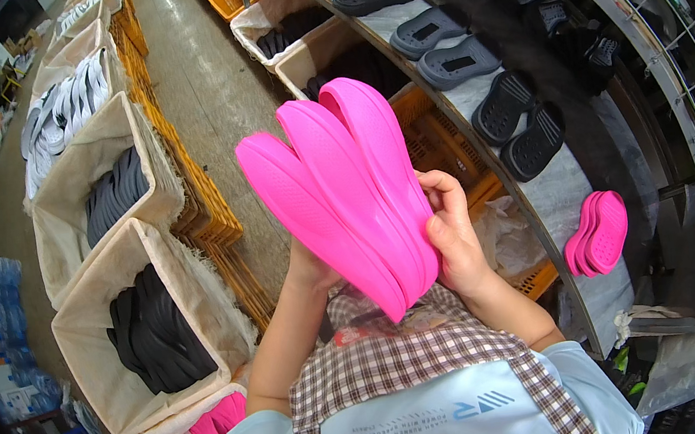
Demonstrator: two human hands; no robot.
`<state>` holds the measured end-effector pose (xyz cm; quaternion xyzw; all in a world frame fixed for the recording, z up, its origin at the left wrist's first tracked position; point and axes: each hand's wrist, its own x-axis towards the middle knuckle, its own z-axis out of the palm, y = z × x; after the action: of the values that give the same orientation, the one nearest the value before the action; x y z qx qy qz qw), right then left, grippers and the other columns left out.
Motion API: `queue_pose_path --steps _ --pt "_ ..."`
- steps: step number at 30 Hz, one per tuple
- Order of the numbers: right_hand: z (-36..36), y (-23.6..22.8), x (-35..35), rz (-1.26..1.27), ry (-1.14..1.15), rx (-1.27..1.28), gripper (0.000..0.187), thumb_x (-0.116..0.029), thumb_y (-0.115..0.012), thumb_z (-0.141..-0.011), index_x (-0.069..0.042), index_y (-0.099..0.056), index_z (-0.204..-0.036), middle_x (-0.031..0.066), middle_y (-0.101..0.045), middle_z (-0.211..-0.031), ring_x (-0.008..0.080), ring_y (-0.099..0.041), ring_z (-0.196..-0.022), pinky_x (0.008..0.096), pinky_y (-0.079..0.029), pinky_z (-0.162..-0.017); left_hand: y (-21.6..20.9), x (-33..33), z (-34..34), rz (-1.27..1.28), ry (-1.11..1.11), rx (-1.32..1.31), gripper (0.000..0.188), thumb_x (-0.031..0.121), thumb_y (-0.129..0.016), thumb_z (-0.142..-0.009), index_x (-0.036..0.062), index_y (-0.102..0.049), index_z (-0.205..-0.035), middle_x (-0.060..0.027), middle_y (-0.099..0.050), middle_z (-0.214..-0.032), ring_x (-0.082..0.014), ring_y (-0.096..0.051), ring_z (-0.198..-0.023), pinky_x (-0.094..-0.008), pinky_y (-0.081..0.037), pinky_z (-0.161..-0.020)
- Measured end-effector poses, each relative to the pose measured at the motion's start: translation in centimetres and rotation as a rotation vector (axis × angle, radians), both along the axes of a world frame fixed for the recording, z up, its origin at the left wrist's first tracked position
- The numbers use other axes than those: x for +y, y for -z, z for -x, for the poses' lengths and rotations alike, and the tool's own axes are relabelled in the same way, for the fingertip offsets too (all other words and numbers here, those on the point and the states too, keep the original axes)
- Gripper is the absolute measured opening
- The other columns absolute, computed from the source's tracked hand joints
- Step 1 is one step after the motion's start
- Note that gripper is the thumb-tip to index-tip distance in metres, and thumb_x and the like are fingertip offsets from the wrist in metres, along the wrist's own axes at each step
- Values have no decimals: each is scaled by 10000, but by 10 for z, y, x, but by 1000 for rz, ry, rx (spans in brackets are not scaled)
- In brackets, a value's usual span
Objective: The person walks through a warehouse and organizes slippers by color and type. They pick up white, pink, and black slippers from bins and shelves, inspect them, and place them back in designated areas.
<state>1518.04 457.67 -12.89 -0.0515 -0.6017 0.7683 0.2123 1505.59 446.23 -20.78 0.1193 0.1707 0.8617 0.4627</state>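
Three bright pink shoe soles (344,191) are held up together before my chest, fanned apart at their far ends and overlapping at the near end. My right hand (456,238) grips their right edge, thumb on the near side and fingers bent round the edge. On the other side, my left hand (310,266) supports the stack from the left and beneath; its fingers are hidden behind the soles. To the right, a small stack of pink soles (597,235) lies on the pale worktop (568,188).
Cloth-lined bins at left hold black soles (159,330), dark grey soles (116,193), white soles (66,113) and pink pieces (220,429). Orange crates (210,209) stand alongside them. Dark soles (459,62) line the worktop, beside a curved metal grid (673,25).
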Motion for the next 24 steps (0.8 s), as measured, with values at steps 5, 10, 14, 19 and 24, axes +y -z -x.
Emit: queue_pose_path --steps 5,10,14,19,24 --pt "-2 -10 7 -14 -28 -108 677 -197 -687 -821 -34 -258 -1318 138 -397 -1292 208 -401 -1223 376 -323 -1036 1 -3 2 -35 -27 125 700 425 -650 -836 16 -388 -1340 -137 -518 -1273 -268 -545 -1143 -432 -503 -923" --pt "-3 -9 9 8 -40 -129 795 -158 -732 -775 -14 -237 -1380 123 -395 -1294 208 -399 -1227 357 -326 -1038 1 -4 -1 31 -70 161 638 349 -663 -845 9 -405 -1319 -129 -529 -1253 -265 -563 -1117 -419 -512 -912" --pt "-3 0 16 -151 -21 -134 855 -169 -755 -750 8 -249 -1416 119 -369 -1312 219 -367 -1256 357 -303 -1056 0 -7 -2 99 -149 276 568 257 -682 -841 7 -439 -1289 -120 -541 -1239 -255 -567 -1107 -407 -508 -913" --pt "-3 1 24 -226 -62 -127 863 -170 -768 -732 19 -274 -1413 120 -343 -1324 221 -338 -1281 354 -285 -1070 3 -7 1 100 -176 388 537 225 -686 -841 13 -456 -1276 -114 -547 -1232 -245 -566 -1106 -398 -504 -914" --pt "-3 -3 23 -31 -137 -114 876 -87 -760 -725 9 -241 -1424 108 -343 -1352 201 -353 -1283 346 -303 -1067 5 -7 5 102 -177 442 521 212 -687 -840 18 -465 -1270 -109 -550 -1227 -239 -564 -1106 -392 -501 -914"
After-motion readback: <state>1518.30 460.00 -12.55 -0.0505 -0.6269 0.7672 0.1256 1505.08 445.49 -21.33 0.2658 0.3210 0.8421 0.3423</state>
